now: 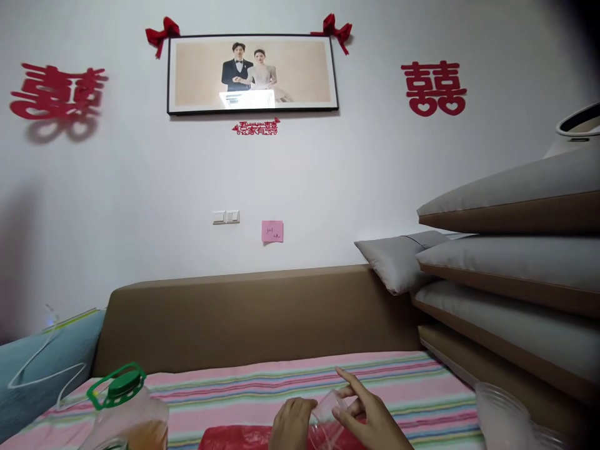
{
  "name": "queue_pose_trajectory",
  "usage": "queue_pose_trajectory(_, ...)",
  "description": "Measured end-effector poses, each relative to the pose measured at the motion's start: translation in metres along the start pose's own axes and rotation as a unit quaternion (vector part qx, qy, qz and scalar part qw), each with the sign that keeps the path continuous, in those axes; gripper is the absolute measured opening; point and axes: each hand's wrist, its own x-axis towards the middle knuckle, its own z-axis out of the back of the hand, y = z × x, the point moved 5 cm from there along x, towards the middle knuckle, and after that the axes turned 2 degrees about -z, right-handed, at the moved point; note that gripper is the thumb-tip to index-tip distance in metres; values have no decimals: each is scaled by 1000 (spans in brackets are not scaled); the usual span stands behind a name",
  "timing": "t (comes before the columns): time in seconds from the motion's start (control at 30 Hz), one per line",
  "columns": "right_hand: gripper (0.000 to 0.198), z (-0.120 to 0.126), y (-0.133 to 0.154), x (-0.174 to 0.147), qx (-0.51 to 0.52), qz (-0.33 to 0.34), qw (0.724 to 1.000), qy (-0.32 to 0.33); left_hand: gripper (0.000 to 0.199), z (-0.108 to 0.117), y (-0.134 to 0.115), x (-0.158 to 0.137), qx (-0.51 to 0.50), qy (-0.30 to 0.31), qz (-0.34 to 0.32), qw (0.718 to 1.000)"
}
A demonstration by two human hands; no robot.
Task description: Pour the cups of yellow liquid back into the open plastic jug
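A clear plastic cup (327,417) is between my two hands at the bottom middle, tilted. My left hand (291,425) closes on its left side, fingers bent. On the other side, my right hand (368,414) grips the cup with thumb and curled fingers, while its index finger points up and away. Under the hands lies a red plastic sheet or bag (234,437). A stack of clear plastic cups (504,412) stands at the lower right. To the left is a clear jug (135,425) with a green cap and handle, holding amber liquid.
A pink striped cloth (225,394) covers the sofa seat before the brown backrest (262,319). Grey-and-brown cushions (510,256) are piled at right. A white cable (35,359) runs over a blue cushion (70,344) at left. Part of a glass rim (112,444) shows by the jug.
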Motion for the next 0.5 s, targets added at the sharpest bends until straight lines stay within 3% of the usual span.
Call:
queue_pose_trajectory(0.1,78,2,12,-6,3,-5,1000,16,68,4,-8,-7,-15,0,18,1000)
queue_pose_trajectory(0.27,94,10,42,-16,3,-23,999,36,58,15,-24,-17,-38,-7,18,999)
queue_pose_trajectory(0.43,55,15,59,-19,-42,-15,997,55,55,20,-30,-16,-57,-1,11,998)
queue_pose_trajectory(0.5,51,16,59,-19,-50,-14,997,51,55,20,-31,-16,-60,-1,11,998)
